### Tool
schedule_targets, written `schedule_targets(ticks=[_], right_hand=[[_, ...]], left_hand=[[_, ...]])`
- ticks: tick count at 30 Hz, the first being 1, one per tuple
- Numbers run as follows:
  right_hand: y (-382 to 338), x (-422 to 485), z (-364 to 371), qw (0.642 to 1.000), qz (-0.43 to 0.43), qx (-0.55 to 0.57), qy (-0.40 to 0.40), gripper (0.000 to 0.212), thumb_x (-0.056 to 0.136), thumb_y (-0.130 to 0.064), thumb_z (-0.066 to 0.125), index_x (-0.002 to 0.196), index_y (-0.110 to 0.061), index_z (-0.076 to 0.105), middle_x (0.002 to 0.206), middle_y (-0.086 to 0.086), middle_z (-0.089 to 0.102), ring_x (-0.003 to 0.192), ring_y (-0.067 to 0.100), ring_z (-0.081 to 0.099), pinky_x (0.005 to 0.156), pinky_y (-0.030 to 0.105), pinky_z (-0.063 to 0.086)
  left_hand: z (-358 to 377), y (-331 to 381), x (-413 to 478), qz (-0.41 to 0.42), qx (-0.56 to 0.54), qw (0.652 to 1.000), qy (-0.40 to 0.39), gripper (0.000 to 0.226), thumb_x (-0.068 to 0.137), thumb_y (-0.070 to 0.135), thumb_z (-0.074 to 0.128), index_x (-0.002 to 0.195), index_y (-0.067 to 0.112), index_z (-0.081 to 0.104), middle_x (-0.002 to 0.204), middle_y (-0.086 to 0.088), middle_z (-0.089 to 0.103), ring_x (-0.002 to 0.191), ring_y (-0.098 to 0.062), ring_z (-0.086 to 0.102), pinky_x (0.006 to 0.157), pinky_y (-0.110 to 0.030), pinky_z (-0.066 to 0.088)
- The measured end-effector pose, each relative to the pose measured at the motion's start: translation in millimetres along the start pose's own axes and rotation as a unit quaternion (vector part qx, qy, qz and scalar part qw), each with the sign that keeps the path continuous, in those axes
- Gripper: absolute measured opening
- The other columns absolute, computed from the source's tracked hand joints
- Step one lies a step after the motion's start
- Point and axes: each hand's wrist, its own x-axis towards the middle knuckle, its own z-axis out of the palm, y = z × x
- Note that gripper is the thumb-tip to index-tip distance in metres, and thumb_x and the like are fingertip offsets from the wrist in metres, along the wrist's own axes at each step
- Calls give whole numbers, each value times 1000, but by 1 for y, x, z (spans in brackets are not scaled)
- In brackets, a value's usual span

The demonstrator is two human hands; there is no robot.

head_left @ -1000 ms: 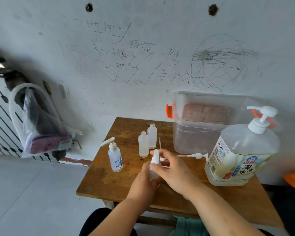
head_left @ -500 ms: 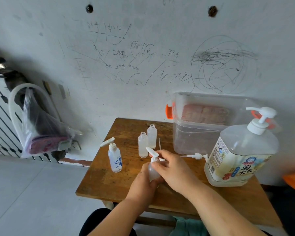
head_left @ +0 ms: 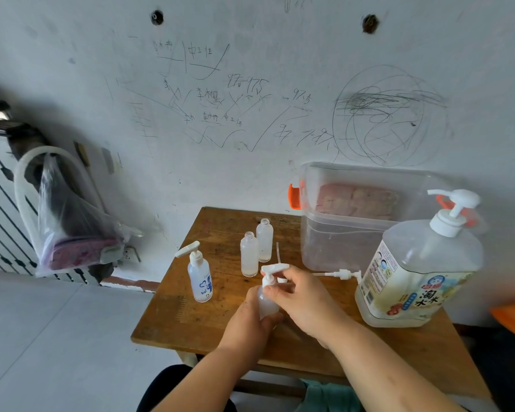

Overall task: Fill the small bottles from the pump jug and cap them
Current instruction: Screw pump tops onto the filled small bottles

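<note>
I'm capping: my left hand [head_left: 249,321] grips the small bottle [head_left: 266,306], my right hand [head_left: 302,298] pinches its pump cap [head_left: 271,270]; next it needs twisting tight, I judge, bottle held upright

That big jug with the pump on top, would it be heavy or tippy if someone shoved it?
The jug is large and seems to hold liquid low down, so it is probably heavy. Its broad base on the table suggests it would slide rather than tip. The smooth clear plastic shows no handle, so it may be awkward to grip.
</note>
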Motion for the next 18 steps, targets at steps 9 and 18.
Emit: schedule_targets(ticks=[9, 18], right_hand=[[2, -2, 0, 1000, -9, -1, 6, 37, 85, -38, 67, 119, -37, 54, 120, -14, 59, 110, 8, 58, 82, 18, 52], [0, 0, 2, 998, -11, -46, 34, 30, 86, -42, 65, 112, -32, 54, 113, -12, 62, 102, 7, 60, 80, 19, 54]], left_hand=[[1, -3, 2, 3, 5, 1000, -8, 54, 92, 29, 63, 139, 32, 35, 125, 10, 60, 118, -12, 57, 104, -34, 47], [1, -4, 3, 5, 21, 1000, -9, 52, 92, 26, 62, 138, 31, 37, 122, 8, 61, 116, -12, 58, 103, -36, 48]])
